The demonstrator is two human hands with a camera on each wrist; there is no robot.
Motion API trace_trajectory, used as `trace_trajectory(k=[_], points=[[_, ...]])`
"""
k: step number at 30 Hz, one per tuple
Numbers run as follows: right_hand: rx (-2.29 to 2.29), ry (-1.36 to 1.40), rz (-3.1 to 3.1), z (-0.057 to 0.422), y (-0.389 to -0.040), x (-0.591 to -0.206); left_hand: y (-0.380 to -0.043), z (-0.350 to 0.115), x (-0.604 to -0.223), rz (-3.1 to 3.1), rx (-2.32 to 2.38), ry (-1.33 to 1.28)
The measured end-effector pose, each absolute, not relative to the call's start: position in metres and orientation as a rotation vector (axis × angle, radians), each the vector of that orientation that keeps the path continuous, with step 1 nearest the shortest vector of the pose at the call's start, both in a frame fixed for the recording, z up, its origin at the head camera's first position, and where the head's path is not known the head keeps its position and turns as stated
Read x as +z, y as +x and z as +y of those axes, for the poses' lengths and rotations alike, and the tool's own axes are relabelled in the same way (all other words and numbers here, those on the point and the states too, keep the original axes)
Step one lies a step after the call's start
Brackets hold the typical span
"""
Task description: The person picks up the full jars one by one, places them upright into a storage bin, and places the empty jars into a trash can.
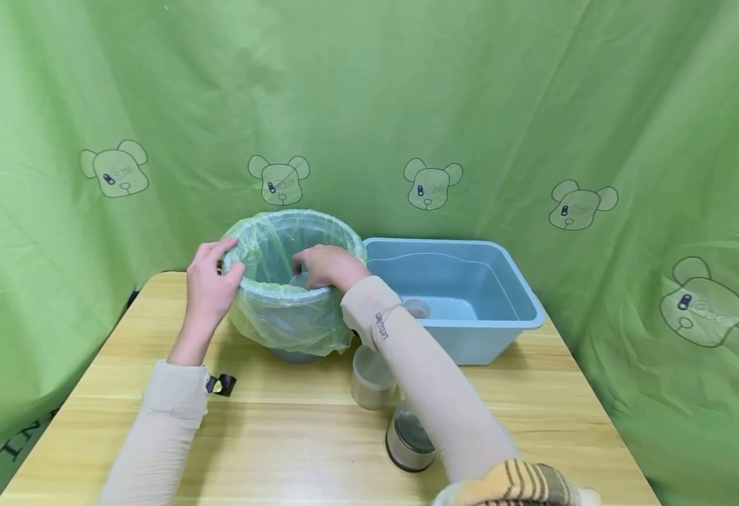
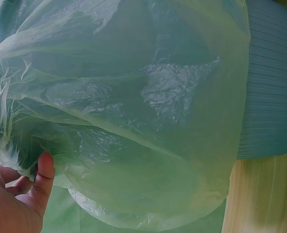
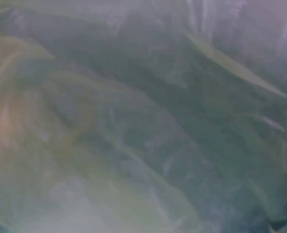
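The left hand (image 1: 210,287) grips the bag (image 1: 290,320); through blur I can't tell the right hand (image 1: 331,266)'s hold. Withdrawn low, its sleeve (image 1: 435,372) could topple the jar (image 1: 410,440) behind.

A wood-grained table (image 1: 293,450) is topped by a bag-lined bin (image 1: 293,355), far left, and a blue tub (image 1: 464,344), far right; a clear container (image 1: 369,393) and a dark-edged jar (image 1: 409,451) are set nearer.

You can't make out what your right hand (image 1: 334,267) touches inside the bin (image 1: 293,357), and its wrist view is blurred.
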State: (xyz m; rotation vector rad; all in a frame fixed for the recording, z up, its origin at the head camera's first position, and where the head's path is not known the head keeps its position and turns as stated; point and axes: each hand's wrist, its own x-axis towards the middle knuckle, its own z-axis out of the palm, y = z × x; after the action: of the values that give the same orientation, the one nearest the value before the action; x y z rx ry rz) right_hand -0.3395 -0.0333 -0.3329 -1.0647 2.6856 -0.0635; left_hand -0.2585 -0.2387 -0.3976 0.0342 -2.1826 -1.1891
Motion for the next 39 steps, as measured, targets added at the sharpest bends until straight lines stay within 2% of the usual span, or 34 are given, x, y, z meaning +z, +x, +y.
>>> trace_trajectory(k=[21,39], points=[[0.095,-1.022,2.662,-0.0363,-0.3361,-0.3363,-0.2593,-0.2392,-0.3984,-2.189,-1.2,0.034],[0.016,-1.055,2.789,-0.0359,-0.3393,-0.3368,-0.2594,-0.239,-0.3977,-2.185,-1.206,0.032]])
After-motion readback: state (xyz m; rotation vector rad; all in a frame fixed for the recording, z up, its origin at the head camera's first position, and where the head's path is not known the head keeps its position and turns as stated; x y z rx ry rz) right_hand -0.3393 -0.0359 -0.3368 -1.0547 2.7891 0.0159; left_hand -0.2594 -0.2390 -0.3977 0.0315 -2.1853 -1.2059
